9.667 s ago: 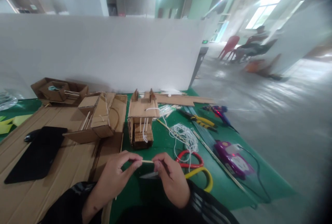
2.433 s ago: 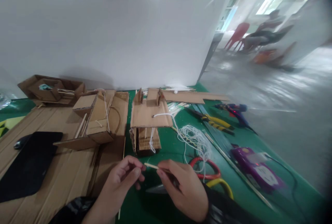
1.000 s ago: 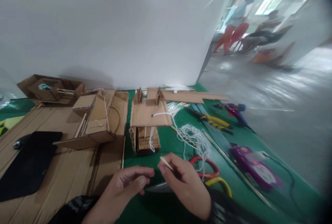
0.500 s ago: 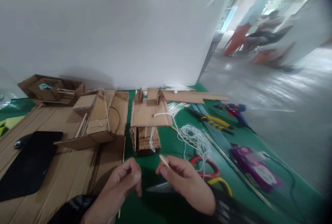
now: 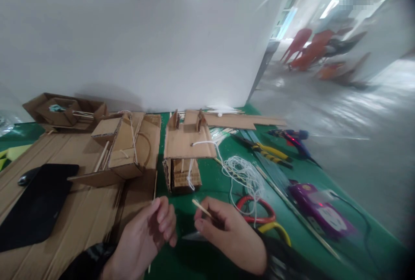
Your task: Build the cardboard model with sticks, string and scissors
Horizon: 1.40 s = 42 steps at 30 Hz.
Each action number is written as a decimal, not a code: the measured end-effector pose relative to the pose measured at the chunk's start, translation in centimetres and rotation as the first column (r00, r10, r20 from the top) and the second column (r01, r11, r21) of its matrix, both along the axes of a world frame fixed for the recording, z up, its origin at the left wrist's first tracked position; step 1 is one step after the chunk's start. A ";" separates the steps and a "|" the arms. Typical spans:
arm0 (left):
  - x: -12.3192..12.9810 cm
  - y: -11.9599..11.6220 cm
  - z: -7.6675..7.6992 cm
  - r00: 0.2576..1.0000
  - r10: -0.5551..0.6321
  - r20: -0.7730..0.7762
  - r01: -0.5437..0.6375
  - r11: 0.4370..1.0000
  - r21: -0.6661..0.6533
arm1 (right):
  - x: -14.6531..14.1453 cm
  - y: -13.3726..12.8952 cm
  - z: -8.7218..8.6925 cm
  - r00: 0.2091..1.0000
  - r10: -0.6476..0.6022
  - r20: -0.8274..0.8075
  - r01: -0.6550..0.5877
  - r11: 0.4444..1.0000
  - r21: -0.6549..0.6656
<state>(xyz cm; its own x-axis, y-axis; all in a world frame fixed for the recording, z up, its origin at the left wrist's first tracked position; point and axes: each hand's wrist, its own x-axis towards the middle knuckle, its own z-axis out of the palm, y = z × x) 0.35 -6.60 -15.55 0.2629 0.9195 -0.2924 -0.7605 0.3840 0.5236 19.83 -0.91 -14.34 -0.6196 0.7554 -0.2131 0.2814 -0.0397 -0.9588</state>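
Note:
My right hand (image 5: 227, 228) pinches a short wooden stick (image 5: 200, 206) between thumb and fingers, its pale end pointing up and left. To its left, my left hand (image 5: 145, 232) is raised with the fingers loosely curved and apart, nothing in them. Just beyond both hands stands a cardboard model (image 5: 189, 141) with two upright tabs on top. A white string (image 5: 244, 176) passes through its top panel and runs to a tangled heap on the right. Scissors (image 5: 259, 210) with red and yellow handles lie partly hidden under my right hand.
More cardboard constructions (image 5: 126, 146) stand at left on a cardboard sheet (image 5: 87, 210), near a black tablet-like slab (image 5: 39, 206). At right on the green table lie pliers (image 5: 270, 152), a glue gun (image 5: 295, 141), a purple power strip (image 5: 319, 210) and a long stick (image 5: 298, 213).
My left hand has opened its fingers and turned its palm more toward the right hand. The stick in my right hand has shifted slightly left and tilted flatter.

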 end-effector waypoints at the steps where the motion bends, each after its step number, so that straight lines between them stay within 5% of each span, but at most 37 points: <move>1: 0.0 0.0 0.1 1.000 0.002 -0.025 -0.002 1.000 0.004 | 0.0 0.0 0.1 1.000 0.004 -0.014 -0.004 1.000 0.018; 13: 0.0 0.0 -0.9 0.944 0.004 -0.329 0.050 0.987 0.153 | 0.5 -0.2 -0.6 0.997 0.066 -0.033 -0.063 0.996 0.062; 22: 0.4 -0.3 -1.4 0.799 0.050 -0.600 0.083 0.978 0.192 | -0.7 -0.7 -0.5 0.999 -0.041 0.020 0.038 0.991 0.126; 42: 0.9 -0.3 -1.0 0.693 0.077 -0.717 0.093 0.977 0.194 | -0.8 -1.0 -0.7 0.996 -0.056 0.075 0.038 0.974 0.224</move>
<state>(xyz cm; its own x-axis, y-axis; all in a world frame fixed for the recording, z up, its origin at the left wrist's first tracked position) 1.21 -6.94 -16.51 0.0585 0.9768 -0.2058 -0.1174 0.2115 0.9703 19.00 -1.93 -15.02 -0.5698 0.8175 -0.0842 0.3607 0.1567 -0.9194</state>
